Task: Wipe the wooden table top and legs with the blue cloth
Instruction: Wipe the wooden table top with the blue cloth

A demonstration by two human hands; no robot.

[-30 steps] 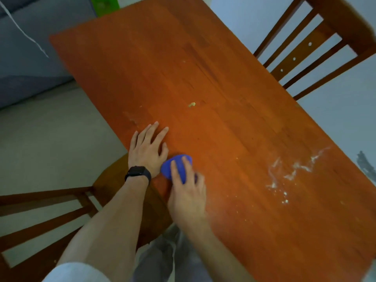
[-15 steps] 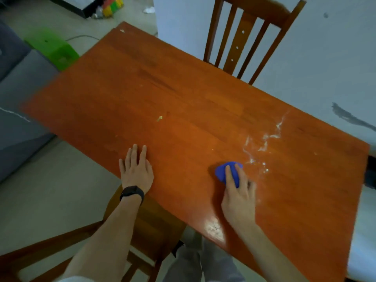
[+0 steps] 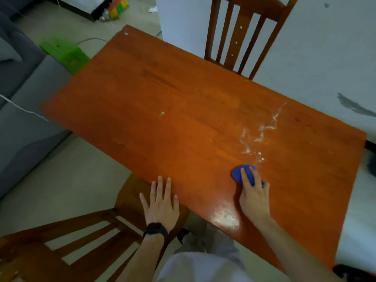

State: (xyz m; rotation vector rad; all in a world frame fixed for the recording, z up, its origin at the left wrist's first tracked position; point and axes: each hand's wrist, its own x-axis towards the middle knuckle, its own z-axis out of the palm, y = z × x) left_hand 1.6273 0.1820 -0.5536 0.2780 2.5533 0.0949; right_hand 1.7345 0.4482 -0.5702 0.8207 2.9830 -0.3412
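Seen from above, a person stands at the near edge of a wooden table [image 3: 183,123]. Nearest, on the left, a wooden chair [image 3: 67,249] sits partly tucked under the table. The left hand [image 3: 161,206], with a black watch [image 3: 155,231] at the wrist, lies flat and open across the table's near edge, fingers straight and spread, holding nothing. To its right a pale glossy patch [image 3: 225,218] shines on the near edge. Just beyond that, the right hand [image 3: 253,196] presses a bunched blue cloth [image 3: 238,173] against the table top, its fingers stretched out over the cloth rather than wrapped around it. Just beyond the cloth, white powdery streaks [image 3: 260,133] trail toward the far right. A small pale crumb [image 3: 162,113] lies near the middle of the table. At the far side a second wooden chair [image 3: 240,37] stands against a white wall [image 3: 325,58]. To the left is a grey sofa [image 3: 20,98], with a green object [image 3: 65,51] on the floor beyond it.
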